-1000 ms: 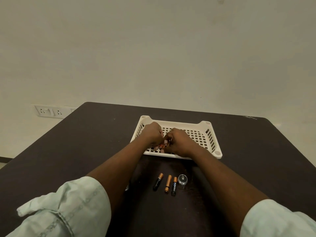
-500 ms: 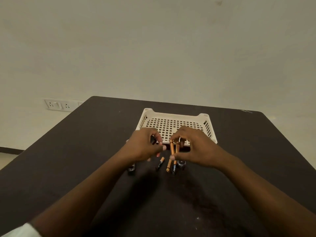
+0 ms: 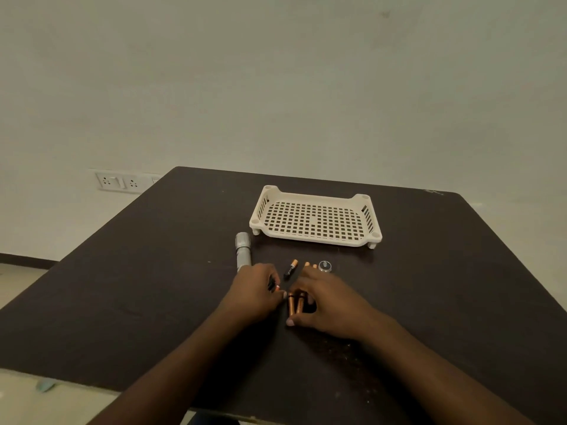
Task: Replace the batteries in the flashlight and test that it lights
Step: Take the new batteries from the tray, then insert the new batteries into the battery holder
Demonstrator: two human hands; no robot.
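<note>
Both forearms reach in from the near edge and meet low over the dark table (image 3: 153, 286). We see the left hand (image 3: 254, 294) knuckles-up, its fingers curled around a small dark item tipped with orange, seemingly a battery, though too little of it shows for us to be sure. The right hand (image 3: 325, 305) arches over two copper-coloured batteries (image 3: 295, 303), fingers above and thumb below, pinching them side by side; whether they touch the table we cannot tell.

At 12 o'clock from the left hand lies the silver flashlight (image 3: 243, 252), flat on the table, its wider ribbed end pointing away from us and its near end hidden behind the knuckles. Between the hands, toward 12 o'clock, rests a black-and-copper battery (image 3: 291, 268); two further orange tips (image 3: 310, 265) peep over the right hand's fingers, and the round end cap (image 3: 325, 266) sits just beside them at 1 o'clock.

The white perforated tray (image 3: 316, 196) stands farther off at 12 o'clock. Bare tabletop spreads widely toward 9 and 3 o'clock; the near edge lies under the forearms. A wall socket plate (image 3: 118, 181) appears at 10 o'clock.
</note>
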